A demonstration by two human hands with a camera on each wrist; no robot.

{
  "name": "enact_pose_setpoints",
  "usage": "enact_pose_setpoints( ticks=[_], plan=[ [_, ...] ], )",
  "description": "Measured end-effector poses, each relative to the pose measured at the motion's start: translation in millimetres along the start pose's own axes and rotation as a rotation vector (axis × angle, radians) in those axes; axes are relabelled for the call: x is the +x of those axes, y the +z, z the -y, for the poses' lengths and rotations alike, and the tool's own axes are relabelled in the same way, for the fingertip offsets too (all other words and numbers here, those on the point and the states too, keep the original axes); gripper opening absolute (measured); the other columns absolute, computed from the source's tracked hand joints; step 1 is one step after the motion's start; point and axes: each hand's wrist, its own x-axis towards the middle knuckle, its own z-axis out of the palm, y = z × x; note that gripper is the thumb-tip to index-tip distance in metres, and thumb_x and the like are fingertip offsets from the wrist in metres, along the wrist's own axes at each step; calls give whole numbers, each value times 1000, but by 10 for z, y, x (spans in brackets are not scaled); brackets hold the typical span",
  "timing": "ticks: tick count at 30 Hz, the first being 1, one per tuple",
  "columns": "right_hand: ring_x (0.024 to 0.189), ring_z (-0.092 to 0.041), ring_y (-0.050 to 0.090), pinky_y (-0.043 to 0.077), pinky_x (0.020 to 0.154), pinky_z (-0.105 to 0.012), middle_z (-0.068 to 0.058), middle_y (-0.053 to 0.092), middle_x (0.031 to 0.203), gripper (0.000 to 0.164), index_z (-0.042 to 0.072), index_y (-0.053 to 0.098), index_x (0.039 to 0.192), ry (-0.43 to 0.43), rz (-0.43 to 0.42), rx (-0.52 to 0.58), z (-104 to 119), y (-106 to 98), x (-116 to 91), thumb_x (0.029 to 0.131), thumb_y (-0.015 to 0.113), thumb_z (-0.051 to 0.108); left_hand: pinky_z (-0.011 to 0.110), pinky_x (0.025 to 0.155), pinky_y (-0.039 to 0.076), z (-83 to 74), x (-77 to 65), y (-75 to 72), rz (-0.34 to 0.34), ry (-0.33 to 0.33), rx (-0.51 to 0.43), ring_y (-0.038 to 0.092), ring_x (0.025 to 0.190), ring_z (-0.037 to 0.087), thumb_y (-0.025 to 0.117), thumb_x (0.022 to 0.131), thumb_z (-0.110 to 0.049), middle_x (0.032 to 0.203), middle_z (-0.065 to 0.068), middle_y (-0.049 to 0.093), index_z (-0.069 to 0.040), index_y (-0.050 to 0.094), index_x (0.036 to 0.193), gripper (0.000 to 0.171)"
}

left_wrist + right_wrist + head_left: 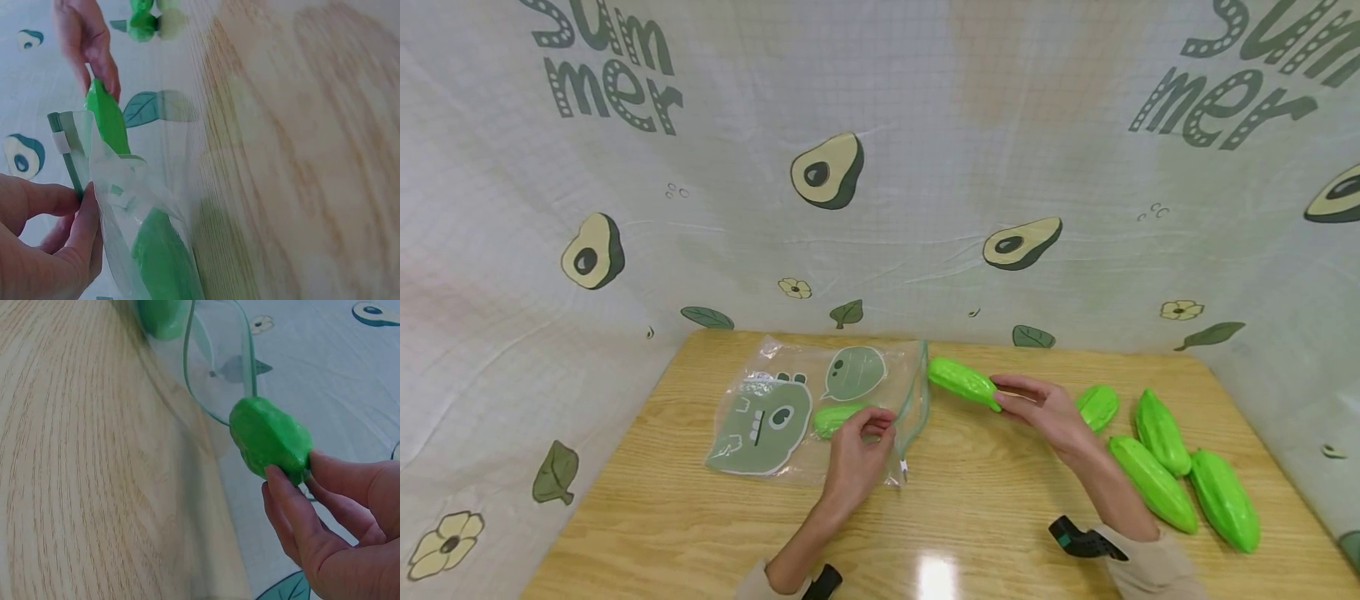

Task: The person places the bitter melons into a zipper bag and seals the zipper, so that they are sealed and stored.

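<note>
A clear slider zip bag [842,454] with a green monster print lies on the table, its mouth open toward the right. My left hand [859,450] pinches the bag's edge near the mouth between thumb and fingers, as the left wrist view [56,244] shows. Inside the bag lies one bright green, ridged, elongated vegetable [162,256]. My right hand [1048,417] holds a similar green vegetable [962,382] by its narrow end. The far end of that vegetable points at the bag's mouth, close to the green-edged opening [187,356].
Several more green ridged vegetables [1153,483] lie at the right side of the wooden table [992,508]. A cloth [925,183] printed with avocados hangs behind and beside the table. Both wrists wear black straps [1082,540].
</note>
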Motion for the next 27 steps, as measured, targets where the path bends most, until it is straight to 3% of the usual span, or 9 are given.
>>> enact_pose_setpoints(
  ticks=[14, 27],
  plan=[
    [109, -5, 67, 55, 95, -29, -23, 56, 144, 52, -7, 54, 143, -4, 48, 28, -38, 106, 75, 100, 70, 17, 22, 73, 57, -2, 6, -8, 15, 24, -4, 70, 87, 22, 69, 90, 6, 93, 8, 71, -3, 74, 100, 14],
    [110, -7, 66, 55, 96, -32, -25, 55, 144, 50, -8, 54, 142, -11, 82, 37, -51, 188, 114, 100, 69, 15, 29, 78, 60, 28, -10, -15, 24, 32, -3, 70, 88, 23, 69, 90, 6, 95, 11, 72, -3, 74, 100, 14]
  ],
)
